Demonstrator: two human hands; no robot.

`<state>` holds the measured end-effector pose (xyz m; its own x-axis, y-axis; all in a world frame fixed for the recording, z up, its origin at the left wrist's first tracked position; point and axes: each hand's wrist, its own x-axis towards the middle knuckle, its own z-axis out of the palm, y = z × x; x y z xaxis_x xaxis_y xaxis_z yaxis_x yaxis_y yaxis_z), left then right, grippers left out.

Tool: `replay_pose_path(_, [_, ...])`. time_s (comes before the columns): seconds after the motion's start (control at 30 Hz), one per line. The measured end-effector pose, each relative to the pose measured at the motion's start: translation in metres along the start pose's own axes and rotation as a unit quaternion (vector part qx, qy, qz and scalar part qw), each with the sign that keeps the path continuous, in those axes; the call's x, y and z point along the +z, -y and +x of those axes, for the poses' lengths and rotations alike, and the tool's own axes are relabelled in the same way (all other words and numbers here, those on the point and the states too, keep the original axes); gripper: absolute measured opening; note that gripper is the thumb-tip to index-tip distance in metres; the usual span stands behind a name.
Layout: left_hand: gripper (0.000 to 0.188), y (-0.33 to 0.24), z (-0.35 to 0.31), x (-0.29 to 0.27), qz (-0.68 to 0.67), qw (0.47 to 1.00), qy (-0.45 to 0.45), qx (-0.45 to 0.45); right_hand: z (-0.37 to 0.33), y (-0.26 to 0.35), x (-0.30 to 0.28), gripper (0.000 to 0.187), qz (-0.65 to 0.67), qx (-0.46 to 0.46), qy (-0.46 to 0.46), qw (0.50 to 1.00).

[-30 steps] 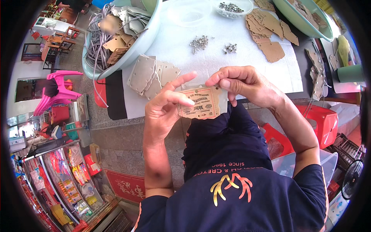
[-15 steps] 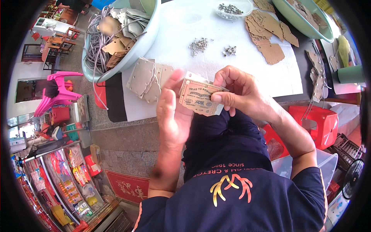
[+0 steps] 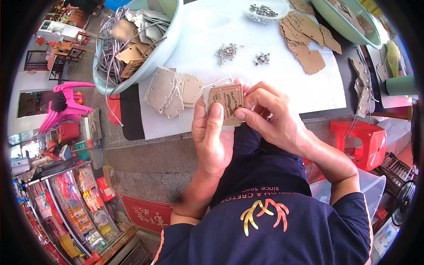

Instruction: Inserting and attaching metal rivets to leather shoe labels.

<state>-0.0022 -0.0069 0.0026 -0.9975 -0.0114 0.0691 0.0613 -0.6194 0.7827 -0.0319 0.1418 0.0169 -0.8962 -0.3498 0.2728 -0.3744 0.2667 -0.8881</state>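
Observation:
A tan printed cardboard tag (image 3: 226, 98) with scalloped edges is held over the near edge of the table. My left hand (image 3: 211, 138) grips its left side, thumb on the printed face and fingers behind. At its right edge the thumb and fingers of my right hand (image 3: 276, 114) pinch it near a corner. A pale layer shows behind the tag's upper edge; how many pieces are there I cannot tell. Left of my hands lie overlapping greyish tags (image 3: 165, 88), plain side up. Two small heaps of metal rivets, a larger heap (image 3: 227, 53) and a smaller heap (image 3: 262, 58), lie beyond.
A pale blue basin (image 3: 176, 42) of cords and tags stands at left. A clear bowl (image 3: 282, 14) holds more rivets. Brown tags (image 3: 310, 61) lie at right, before a green basin (image 3: 375, 39). Red stools (image 3: 371, 137) stand low right, pink chairs (image 3: 73, 104) far left.
My left hand, open beside the tag before, has closed on it. The tag has turned about a quarter turn clockwise, and another greyish tag shows at the right of the left pile.

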Motion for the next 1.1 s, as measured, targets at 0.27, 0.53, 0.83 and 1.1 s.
replay_pose_path(0.27, [0.035,-0.001,-0.001,-0.001,-0.006,1.0,0.014,-0.023,0.007,0.001,-0.011,0.017,-0.104,-0.038,0.027,0.994])
replay_pose_path(0.53, [0.03,-0.002,0.003,-0.003,0.048,0.998,0.02,-0.019,0.014,0.003,-0.022,0.024,-0.157,-0.029,0.058,0.985])
replay_pose_path(0.83, [0.03,-0.017,0.006,-0.003,0.135,0.979,0.065,-0.14,0.034,0.004,-0.046,0.024,-0.077,-0.001,0.111,0.991])
replay_pose_path(1.1, [0.029,-0.029,0.009,-0.003,0.151,0.964,0.101,-0.196,0.018,-0.013,-0.035,0.023,0.04,0.06,0.138,0.988])
